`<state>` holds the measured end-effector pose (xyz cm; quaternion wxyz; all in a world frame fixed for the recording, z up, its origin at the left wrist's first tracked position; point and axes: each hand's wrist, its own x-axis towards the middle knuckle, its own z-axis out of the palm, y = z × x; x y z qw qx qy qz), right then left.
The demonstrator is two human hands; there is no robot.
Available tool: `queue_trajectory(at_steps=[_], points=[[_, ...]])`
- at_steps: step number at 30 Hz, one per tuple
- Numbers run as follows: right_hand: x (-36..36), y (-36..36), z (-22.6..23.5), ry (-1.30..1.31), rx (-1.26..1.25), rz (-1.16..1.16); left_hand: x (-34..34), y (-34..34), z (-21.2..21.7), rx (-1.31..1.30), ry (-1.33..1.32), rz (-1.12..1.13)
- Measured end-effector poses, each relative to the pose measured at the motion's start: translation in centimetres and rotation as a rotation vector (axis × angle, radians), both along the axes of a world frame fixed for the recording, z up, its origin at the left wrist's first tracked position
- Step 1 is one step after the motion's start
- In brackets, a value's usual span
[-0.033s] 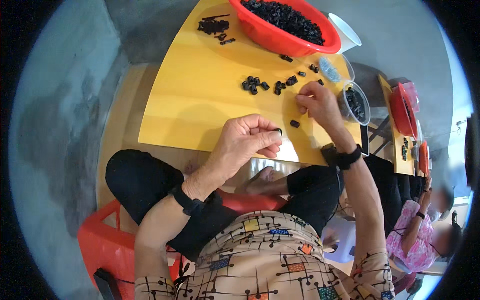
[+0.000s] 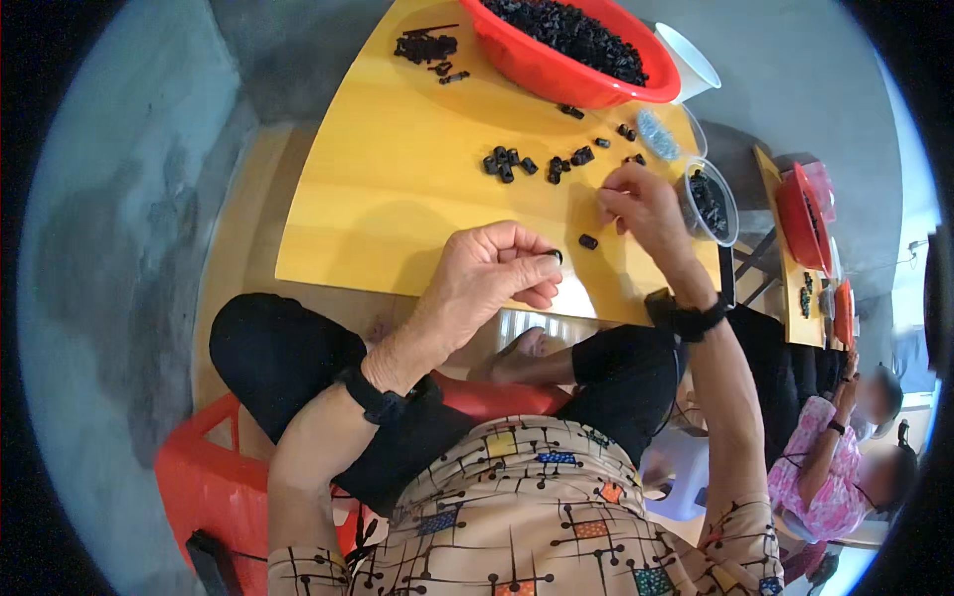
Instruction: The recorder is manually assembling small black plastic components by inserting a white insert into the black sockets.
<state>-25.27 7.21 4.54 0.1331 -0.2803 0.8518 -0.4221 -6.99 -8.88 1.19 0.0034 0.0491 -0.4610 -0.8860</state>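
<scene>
My left hand (image 2: 492,273) hovers over the near edge of the yellow table (image 2: 397,189), its thumb and fingers pinched on a small black part (image 2: 554,256). My right hand (image 2: 641,204) rests further right on the table, fingers curled down among loose black pieces (image 2: 507,164); whether it holds one is hidden. A single black piece (image 2: 588,240) lies between the two hands. A red bowl (image 2: 542,70) heaped with black parts stands at the far edge. A clear cup (image 2: 733,214) with black parts stands just right of my right hand.
A white funnel (image 2: 691,60) and a small bag of pale bits (image 2: 656,134) lie near the bowl. A dark pile (image 2: 425,47) sits at the far left. I sit on a red stool (image 2: 199,477). Another person in pink (image 2: 825,467) works at a second table (image 2: 795,298) to the right.
</scene>
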Motion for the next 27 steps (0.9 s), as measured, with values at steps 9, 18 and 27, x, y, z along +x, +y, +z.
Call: queue_trajectory(at_steps=[9,18,27], points=[[11.4,4.7,2.6,-0.396,-0.35,0.097,0.6,1.8,0.5,-0.123,0.014,-0.168],[13.5,7.0,1.3,-0.531,-0.366,0.105,1.7,4.0,0.0,-0.142,0.016,-0.286],[14.7,9.1,0.9,-0.318,-0.183,0.269,3.3,5.5,0.4,-0.28,-0.006,-0.477]])
